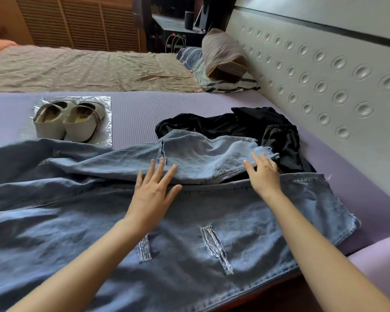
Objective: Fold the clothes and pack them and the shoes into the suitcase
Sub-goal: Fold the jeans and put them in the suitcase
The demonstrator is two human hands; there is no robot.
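I see the jeans (245, 212) spread across the near mat, hems to the right. The left hand (154, 192) and right hand (265, 176) lie flat on the far leg, fingers straight and apart. The denim looks heavy, limp and not slippery, so I'd grip it at the hems.

1. Ripped jeans (212, 210): upper part cut off by the frame edge at 9 o'clock and 6 o'clock.
2. Black garment (223, 122), 2 o'clock: near edge hidden beneath a jeans leg.
3. Shelf (173, 23), 12 o'clock: items dark, too small to identify.
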